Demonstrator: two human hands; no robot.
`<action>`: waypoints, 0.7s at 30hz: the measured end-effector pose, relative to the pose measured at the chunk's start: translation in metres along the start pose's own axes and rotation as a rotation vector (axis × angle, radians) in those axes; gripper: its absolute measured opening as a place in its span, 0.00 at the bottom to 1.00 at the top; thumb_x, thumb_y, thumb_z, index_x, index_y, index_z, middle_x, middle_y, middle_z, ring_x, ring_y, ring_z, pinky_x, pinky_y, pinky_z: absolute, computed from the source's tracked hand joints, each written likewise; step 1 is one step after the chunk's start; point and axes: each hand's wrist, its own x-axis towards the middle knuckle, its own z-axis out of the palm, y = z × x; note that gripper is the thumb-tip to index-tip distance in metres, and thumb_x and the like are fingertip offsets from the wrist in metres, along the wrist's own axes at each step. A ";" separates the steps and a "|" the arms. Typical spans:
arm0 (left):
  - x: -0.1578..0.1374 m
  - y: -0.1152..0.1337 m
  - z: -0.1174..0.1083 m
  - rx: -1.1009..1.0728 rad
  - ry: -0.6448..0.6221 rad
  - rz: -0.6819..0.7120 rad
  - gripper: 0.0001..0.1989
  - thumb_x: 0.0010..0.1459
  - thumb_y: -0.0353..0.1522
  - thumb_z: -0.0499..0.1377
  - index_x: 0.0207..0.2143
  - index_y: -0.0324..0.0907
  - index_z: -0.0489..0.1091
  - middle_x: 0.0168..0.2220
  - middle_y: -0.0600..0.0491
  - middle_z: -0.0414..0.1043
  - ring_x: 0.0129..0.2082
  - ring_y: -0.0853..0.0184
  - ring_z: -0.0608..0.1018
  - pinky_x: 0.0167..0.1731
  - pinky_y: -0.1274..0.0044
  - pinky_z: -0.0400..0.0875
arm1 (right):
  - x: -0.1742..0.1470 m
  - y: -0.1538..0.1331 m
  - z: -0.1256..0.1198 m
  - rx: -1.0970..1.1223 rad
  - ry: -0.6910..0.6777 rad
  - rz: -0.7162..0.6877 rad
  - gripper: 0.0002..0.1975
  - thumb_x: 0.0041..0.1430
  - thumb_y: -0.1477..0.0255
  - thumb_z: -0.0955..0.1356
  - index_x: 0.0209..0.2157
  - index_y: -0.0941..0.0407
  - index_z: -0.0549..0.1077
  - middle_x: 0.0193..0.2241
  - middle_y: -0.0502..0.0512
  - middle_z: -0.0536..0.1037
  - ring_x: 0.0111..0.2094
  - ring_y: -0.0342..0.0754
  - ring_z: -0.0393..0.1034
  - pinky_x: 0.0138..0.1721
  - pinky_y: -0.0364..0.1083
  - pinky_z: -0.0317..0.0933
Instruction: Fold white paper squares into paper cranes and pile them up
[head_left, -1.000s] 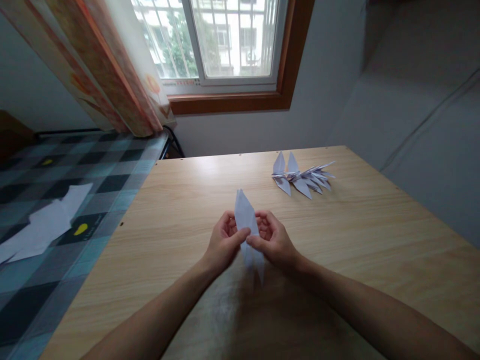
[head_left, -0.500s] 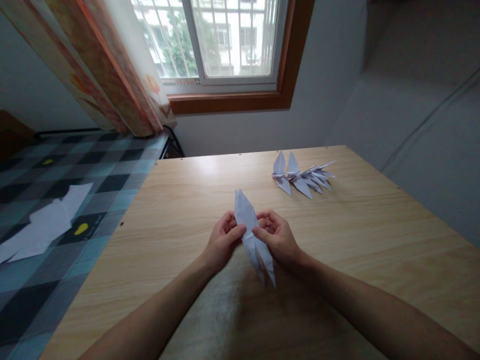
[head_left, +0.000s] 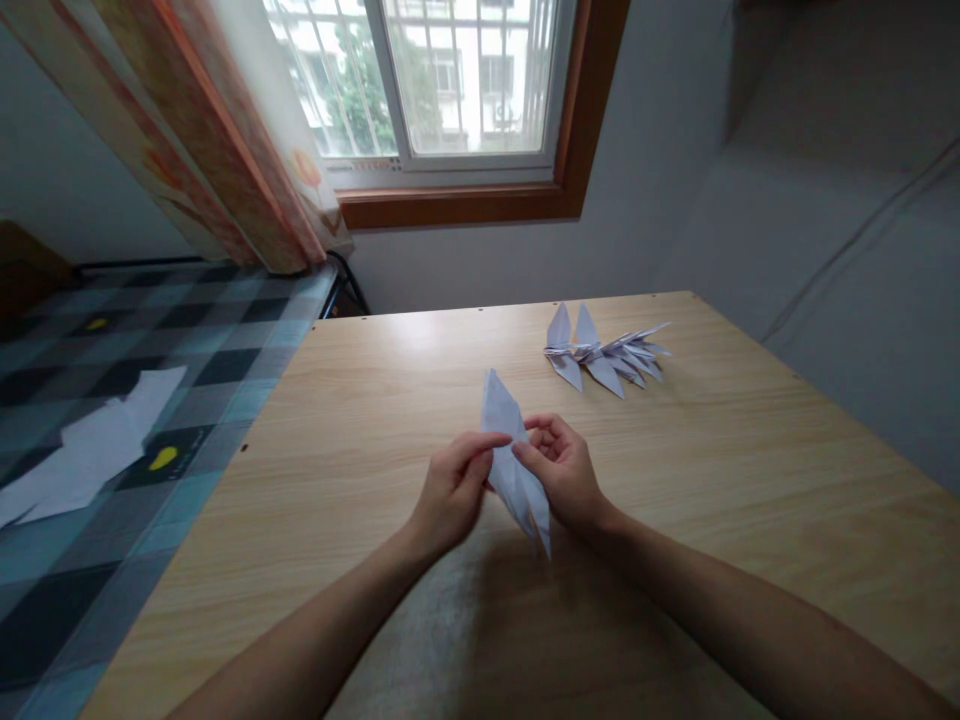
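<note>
Folded paper piece [head_left: 520,485], 1, over the wooden table [head_left: 360,420], long axis pointing away and slanting left, middle clamped in the fingers of left hand [head_left: 457,485] and right hand [head_left: 564,472], equally near.

Ahead of us we see a sliding window [head_left: 409,90] in a reddish-brown wooden surround [head_left: 465,207], with pale bars, a leafy tree [head_left: 360,95] and a white building [head_left: 469,105] beyond the glass. To its left we have an orange-and-cream curtain [head_left: 217,130] printed with tulips, hanging over a blue, grey and black checked bedsheet [head_left: 172,318] with yellow motifs. On our right, a thin cable [head_left: 855,235] slants along the whitish wall [head_left: 795,190].
</note>
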 end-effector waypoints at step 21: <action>0.003 0.003 0.005 -0.231 0.062 -0.075 0.12 0.51 0.31 0.63 0.35 0.43 0.61 0.25 0.62 0.63 0.21 0.76 0.64 0.21 0.84 0.58 | -0.005 0.005 -0.004 -0.136 -0.148 -0.115 0.19 0.55 0.70 0.69 0.48 0.52 0.64 0.30 0.47 0.71 0.24 0.40 0.66 0.24 0.40 0.59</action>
